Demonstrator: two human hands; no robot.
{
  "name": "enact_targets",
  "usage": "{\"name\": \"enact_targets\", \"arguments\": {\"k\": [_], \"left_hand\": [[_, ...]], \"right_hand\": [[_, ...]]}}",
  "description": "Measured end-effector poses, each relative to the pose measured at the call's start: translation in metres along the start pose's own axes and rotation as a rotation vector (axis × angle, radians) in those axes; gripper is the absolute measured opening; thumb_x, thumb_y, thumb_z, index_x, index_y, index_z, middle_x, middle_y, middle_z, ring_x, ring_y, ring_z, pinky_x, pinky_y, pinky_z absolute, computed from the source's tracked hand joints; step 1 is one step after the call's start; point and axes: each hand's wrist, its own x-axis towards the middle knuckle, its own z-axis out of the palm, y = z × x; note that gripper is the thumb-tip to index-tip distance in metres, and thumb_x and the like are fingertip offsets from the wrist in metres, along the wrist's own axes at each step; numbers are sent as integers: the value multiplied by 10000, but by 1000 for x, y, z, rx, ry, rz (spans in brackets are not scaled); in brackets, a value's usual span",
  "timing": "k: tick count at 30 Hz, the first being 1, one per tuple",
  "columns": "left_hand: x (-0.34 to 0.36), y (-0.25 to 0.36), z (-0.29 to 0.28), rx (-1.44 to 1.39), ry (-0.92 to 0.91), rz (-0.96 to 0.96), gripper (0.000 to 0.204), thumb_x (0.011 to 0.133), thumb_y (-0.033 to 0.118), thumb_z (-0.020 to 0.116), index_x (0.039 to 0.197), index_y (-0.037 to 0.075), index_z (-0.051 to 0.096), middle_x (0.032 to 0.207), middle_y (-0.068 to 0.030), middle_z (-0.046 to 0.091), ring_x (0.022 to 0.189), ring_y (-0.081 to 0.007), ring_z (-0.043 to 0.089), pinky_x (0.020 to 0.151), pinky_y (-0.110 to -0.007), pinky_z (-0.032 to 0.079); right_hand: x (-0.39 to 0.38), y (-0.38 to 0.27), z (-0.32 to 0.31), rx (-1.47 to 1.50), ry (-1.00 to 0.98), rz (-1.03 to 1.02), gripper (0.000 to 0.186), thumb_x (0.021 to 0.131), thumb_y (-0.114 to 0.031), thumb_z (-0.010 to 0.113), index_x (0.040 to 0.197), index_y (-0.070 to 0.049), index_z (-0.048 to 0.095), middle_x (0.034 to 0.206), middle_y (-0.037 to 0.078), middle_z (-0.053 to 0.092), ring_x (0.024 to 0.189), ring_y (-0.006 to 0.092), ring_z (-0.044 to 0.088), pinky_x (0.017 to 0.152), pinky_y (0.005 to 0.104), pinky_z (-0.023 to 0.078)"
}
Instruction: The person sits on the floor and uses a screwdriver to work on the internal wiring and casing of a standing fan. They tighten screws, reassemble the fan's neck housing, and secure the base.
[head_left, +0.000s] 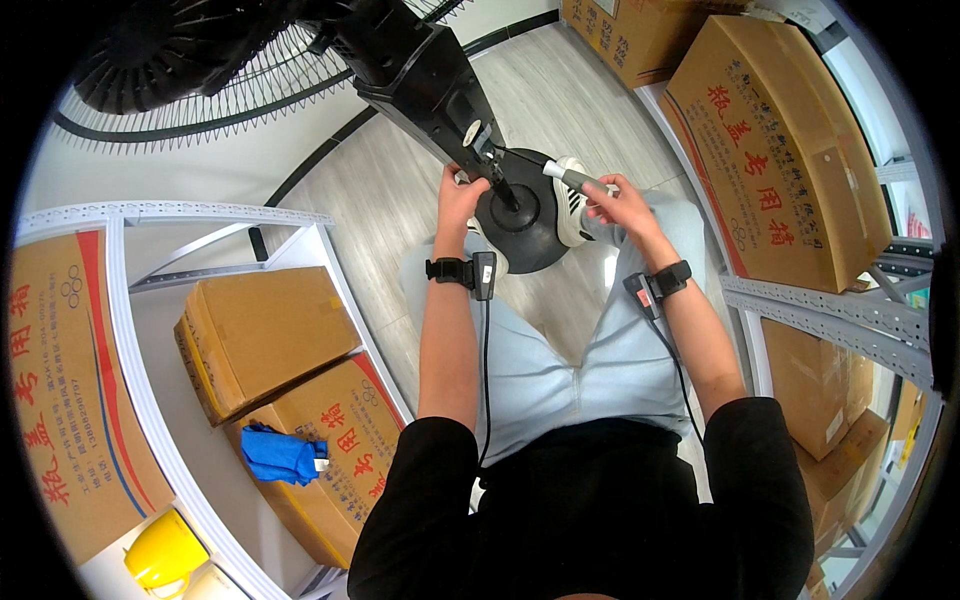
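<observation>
A black standing fan (425, 90) leans in front of me, its column housing slanting down toward a round black base (525, 250) on the floor. My left hand (460, 200) is closed on the lower end of that housing, thumb and fingers around it. In my right hand (622, 207) is a screwdriver (570, 177) with a grey handle and a pale collar. Its thin dark shaft points left to the opening at the housing's lower end, where small metal parts (487, 146) show. Whether the tip touches a screw is too small to tell.
White metal shelves (135, 330) with cardboard boxes (265, 330) stand on my left; a blue cloth (280, 455) lies on one box. More boxes (765, 150) fill the right-hand rack (830, 315). The wire fan guard (230, 120) spreads at upper left. My shoes flank the base.
</observation>
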Motion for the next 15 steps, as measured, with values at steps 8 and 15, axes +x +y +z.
{"name": "enact_targets", "arguments": {"k": [8, 15], "left_hand": [[1, -1, -2, -10, 4, 18, 575, 702, 69, 716, 1220, 15, 472, 660, 17, 559, 519, -60, 463, 463, -237, 331], [-1, 0, -1, -14, -14, -6, 593, 700, 69, 722, 1232, 12, 466, 678, 9, 577, 533, -61, 478, 473, -234, 341]], "right_hand": [[10, -1, -18, 51, -241, 244, 391, 918, -386, 707, 1058, -34, 610, 809, 18, 668, 669, 84, 629, 565, 218, 470], [-2, 1, 9, -7, 98, -287, 401, 952, -378, 664, 1125, -26, 582, 839, 45, 679, 664, 117, 636, 610, 231, 518]]}}
